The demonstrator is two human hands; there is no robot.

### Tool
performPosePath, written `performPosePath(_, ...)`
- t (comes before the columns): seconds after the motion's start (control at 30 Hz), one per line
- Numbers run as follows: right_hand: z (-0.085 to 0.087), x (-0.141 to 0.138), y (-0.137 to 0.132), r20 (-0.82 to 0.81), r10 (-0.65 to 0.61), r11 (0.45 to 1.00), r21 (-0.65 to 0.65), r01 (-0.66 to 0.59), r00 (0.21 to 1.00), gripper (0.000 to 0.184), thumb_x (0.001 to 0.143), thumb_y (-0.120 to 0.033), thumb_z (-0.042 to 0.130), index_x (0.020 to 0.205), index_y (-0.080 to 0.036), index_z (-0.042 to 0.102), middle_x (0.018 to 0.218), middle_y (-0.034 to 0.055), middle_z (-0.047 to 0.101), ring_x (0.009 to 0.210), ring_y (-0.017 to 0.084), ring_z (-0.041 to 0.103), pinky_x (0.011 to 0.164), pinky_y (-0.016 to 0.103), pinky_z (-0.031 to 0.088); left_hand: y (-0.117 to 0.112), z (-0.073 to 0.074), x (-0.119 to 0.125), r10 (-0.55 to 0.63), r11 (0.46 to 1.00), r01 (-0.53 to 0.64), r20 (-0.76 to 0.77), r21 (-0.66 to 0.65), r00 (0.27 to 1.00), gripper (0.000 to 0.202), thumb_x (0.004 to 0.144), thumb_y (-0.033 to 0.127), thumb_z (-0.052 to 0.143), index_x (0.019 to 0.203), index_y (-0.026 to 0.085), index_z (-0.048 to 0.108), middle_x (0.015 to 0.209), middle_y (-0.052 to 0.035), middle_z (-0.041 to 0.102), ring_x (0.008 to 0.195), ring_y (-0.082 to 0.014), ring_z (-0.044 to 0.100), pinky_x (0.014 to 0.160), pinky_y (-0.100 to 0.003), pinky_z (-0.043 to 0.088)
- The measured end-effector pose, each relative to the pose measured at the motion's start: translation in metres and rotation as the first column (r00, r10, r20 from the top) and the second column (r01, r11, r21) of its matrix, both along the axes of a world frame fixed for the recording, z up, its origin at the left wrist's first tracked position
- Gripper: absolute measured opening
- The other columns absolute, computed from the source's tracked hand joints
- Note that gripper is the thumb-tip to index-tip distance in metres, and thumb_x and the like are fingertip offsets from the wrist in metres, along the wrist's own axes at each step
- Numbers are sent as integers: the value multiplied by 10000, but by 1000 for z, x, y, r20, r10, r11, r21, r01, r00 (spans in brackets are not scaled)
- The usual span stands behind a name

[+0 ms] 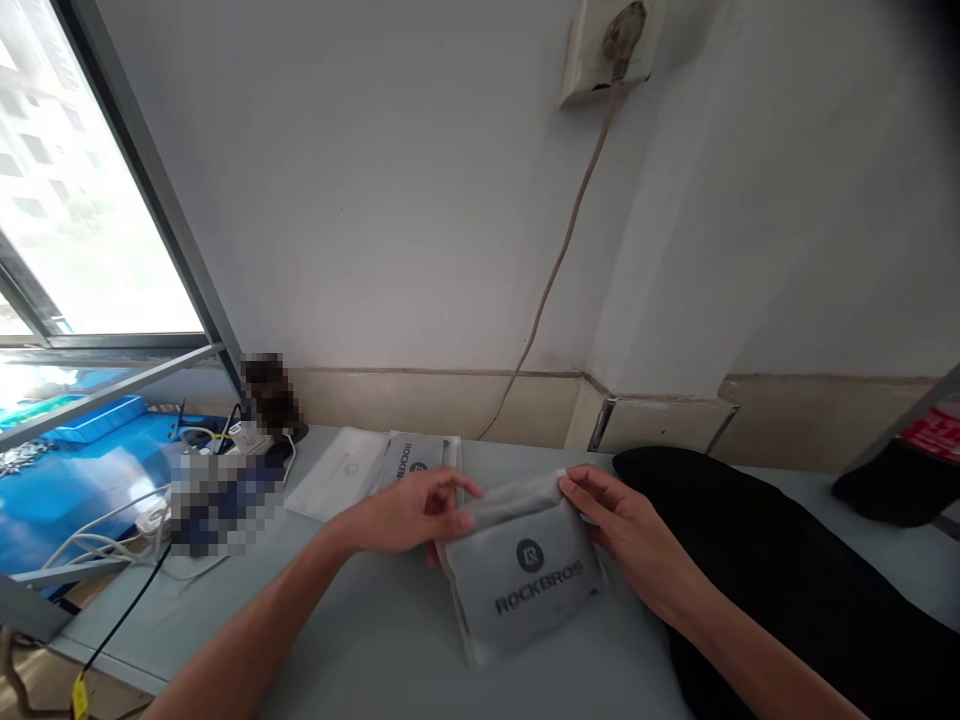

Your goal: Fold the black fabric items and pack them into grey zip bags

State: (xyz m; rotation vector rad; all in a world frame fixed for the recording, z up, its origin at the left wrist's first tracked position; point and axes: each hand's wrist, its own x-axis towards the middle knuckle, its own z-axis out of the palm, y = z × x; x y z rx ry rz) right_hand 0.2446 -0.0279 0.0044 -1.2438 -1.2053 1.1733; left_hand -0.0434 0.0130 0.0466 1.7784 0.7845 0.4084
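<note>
A frosted plastic bag (525, 570) printed "ROCKBROS" with a round logo is held over the grey table, tilted toward me. At its upper right corner, the thumb and fingers of my right hand (611, 515) pinch the edge. My left hand (427, 510) is at the bag's upper left side, its thumb on the edge and the index finger raised apart; some of its fingers are hidden behind the bag. Whatever lies inside the bag shows only as a grey shape. Behind my left hand lie another ROCKBROS bag (409, 455) and a whitish bag (341, 470).
Black cloth (772, 570) spreads over the right of the table (360, 640). A dark item with a red label (934, 440) sits at the far right. Cables and a power strip (251, 437) crowd the left, beside a blue surface (112, 460). A cord (559, 260) hangs down the wall.
</note>
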Motion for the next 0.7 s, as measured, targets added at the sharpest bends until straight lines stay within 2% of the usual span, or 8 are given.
performPosePath(0.07,3,-7,-4,119,91,995,19,-94,989,410,854,-645,697,810,-237,687,766,-10,603,726,187,540,666,282,463,-5,4,2,-182,969,166,-75,-185,980,615,879,631,691,1368,287,546,844,-9,626,689,-184,636,631,-301,523)
performPosePath(0.13,6,-17,-10,207,197,976,50,-212,958,418,872,-647,672,802,-235,693,754,-7,613,722,189,541,662,282,443,-12,-1,12,-152,966,143,-28,-216,988,623,887,633,682,1389,306,509,930,-19,651,687,-172,638,645,-302,517)
performPosePath(0.23,5,-32,-19,272,275,948,85,-308,922,417,918,-627,626,793,-233,678,736,-8,592,708,183,517,641,280,412,-21,-21,34,82,996,-77,113,-46,990,432,942,637,593,1042,218,626,803,9,590,661,-144,561,608,-265,442)
performPosePath(0.3,3,-38,-22,280,278,944,98,-316,919,419,944,-610,601,769,-231,638,725,-18,555,695,172,491,630,277,398,-24,-33,45,165,984,-174,140,51,976,425,964,614,566,880,199,599,732,21,555,648,-133,515,598,-254,397)
performPosePath(0.43,-1,-37,-19,273,278,943,102,-315,921,420,949,-603,599,759,-229,603,729,-23,534,701,169,489,639,280,402,-23,-29,44,130,981,-133,30,141,991,390,979,572,550,852,204,572,691,33,548,622,-128,480,578,-253,352)
performPosePath(0.5,0,-29,-14,258,208,965,105,-242,943,422,933,-614,612,763,-228,611,727,-21,542,699,172,495,641,285,407,-21,-16,34,79,981,-70,-44,179,996,380,982,560,546,847,206,580,706,28,563,628,-129,479,573,-254,346)
performPosePath(0.6,3,-13,-6,204,-27,991,137,-2,979,416,891,-621,658,751,-232,623,726,-20,554,684,169,492,619,280,409,-12,6,14,7,981,18,-126,191,992,363,964,547,578,846,206,617,784,2,622,685,-145,542,595,-252,398)
performPosePath(0.7,4,4,3,114,-266,954,173,244,957,377,847,-607,712,776,-241,662,744,-12,580,692,177,495,595,279,418,3,15,-5,23,992,-9,-113,126,993,393,958,585,574,881,202,618,838,-30,685,724,-171,632,635,-274,488)
